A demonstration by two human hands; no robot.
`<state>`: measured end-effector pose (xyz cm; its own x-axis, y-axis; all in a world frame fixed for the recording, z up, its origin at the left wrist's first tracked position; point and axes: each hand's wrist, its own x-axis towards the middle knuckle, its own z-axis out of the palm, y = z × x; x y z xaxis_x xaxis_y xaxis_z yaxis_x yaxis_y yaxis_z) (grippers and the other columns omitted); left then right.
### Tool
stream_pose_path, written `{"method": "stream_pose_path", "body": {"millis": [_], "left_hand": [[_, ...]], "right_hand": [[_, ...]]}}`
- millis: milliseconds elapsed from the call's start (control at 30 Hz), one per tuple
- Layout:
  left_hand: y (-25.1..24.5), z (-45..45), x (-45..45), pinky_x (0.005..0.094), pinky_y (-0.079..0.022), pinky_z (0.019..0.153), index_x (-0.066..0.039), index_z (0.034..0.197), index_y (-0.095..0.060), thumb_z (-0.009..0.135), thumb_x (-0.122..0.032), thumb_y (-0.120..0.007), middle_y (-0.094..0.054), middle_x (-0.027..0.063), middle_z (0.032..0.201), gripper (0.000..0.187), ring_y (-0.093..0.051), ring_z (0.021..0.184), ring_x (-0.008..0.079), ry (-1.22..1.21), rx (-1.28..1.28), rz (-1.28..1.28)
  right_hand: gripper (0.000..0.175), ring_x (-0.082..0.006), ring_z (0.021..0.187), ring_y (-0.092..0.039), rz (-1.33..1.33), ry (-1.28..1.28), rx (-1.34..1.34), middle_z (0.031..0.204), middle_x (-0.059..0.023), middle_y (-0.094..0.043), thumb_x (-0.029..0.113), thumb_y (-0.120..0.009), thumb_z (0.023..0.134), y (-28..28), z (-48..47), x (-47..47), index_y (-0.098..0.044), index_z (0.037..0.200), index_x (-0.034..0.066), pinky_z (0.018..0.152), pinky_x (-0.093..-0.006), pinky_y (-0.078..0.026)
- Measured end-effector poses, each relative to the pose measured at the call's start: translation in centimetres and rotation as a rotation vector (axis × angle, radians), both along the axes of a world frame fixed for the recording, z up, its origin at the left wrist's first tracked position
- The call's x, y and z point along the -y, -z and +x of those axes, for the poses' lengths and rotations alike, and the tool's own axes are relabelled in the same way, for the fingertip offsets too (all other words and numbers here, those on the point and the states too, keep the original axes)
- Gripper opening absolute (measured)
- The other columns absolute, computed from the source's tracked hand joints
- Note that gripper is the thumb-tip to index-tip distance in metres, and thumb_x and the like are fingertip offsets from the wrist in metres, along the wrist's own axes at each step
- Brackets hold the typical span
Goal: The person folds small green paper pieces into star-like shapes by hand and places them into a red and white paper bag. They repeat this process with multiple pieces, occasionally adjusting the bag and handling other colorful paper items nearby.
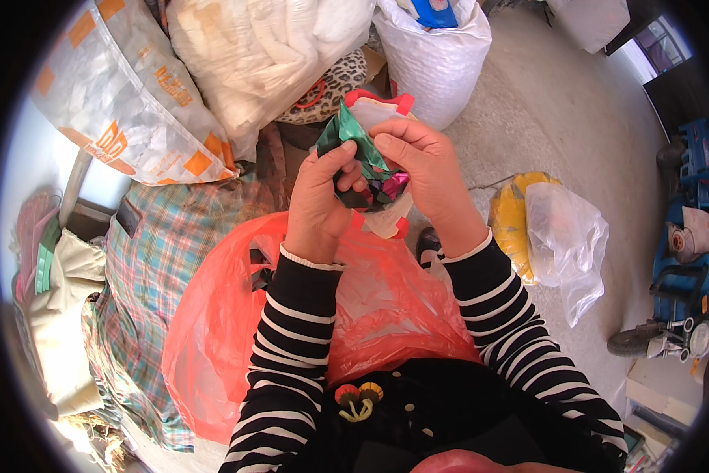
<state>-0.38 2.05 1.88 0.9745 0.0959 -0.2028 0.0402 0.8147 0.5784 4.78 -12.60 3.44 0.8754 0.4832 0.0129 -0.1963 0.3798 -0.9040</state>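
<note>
Near the top middle, my left hand [328, 183] grips dark and green shiny pieces, its thumb on top. Between my hands rises a green foil-like sheet [357, 137], folded to a point; my right hand [416, 156] pinches its right side between thumb and fingers. Just below the right fingers shows a shiny magenta piece [395, 185]. Behind and under these lies a pale container or bag with red corners [384, 107], partly hidden by the hands. A thin red plastic bag [390, 295] spreads over the lap and to the left.
Stuffed sacks [135, 100] stand at upper left, a white woven sack [440, 65] at the top. A plaid cloth [165, 236] lies left. On the floor at right are a yellow bundle [508, 224] and a clear plastic bag [567, 236]. A blue wheeled vehicle [686, 260] stands far right.
</note>
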Motion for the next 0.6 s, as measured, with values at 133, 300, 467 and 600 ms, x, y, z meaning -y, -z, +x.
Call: {"method": "stream_pose_path", "body": {"millis": [133,300,467,600], "left_hand": [[-0.2,-0.1,-0.3,0.0242,-0.038,0.053,-0.007,0.086,-0.056,0.089,-0.007,-0.06,-0.046,-0.0031,0.068,0.005,-0.04,0.054,0.0063,0.066,0.032,-0.01],[-0.3,-0.2,-0.3,0.0241,-0.038,0.052,-0.007,0.086,-0.057,0.089,-0.008,-0.061,-0.047,-0.0028,0.068,0.005,-0.041,0.053,0.006,0.098,0.04,-0.018],[0.0,-0.2,-0.4,0.0243,-0.038,0.052,-0.006,0.087,-0.056,0.089,-0.008,-0.061,-0.047,-0.0028,0.068,0.005,-0.041,0.053,0.0061,0.128,0.061,-0.055],[0.2,-0.2,-0.5,0.0245,-0.037,0.052,-0.006,0.088,-0.057,0.089,-0.008,-0.06,-0.047,-0.0032,0.068,0.005,-0.04,0.052,0.006,0.148,0.045,-0.074]], "right_hand": [[0.013,-0.0069,0.079,-0.057,-0.038,-0.099,-0.107,0.087,-0.0005,-0.065,0.013,-0.061,0.092,0.3,0.6,0.5,-0.067,0.098,0.0028,0.073,-0.0225,-0.045],[0.015,-0.0082,0.082,-0.059,0.019,-0.156,-0.214,0.089,-0.001,-0.066,0.013,-0.061,0.092,0.9,0.8,0.6,-0.066,0.1,0.0019,0.075,-0.0234,-0.047],[0.015,-0.0076,0.072,-0.055,0.09,-0.196,-0.254,0.085,0.0007,-0.064,0.016,-0.063,0.091,1.2,0.9,0.5,-0.066,0.098,0.0031,0.068,-0.022,-0.046],[0.014,-0.0064,0.068,-0.052,0.113,-0.213,-0.29,0.082,0.0019,-0.064,0.018,-0.064,0.091,1.0,0.8,0.5,-0.067,0.096,0.0047,0.064,-0.0208,-0.045]]}}
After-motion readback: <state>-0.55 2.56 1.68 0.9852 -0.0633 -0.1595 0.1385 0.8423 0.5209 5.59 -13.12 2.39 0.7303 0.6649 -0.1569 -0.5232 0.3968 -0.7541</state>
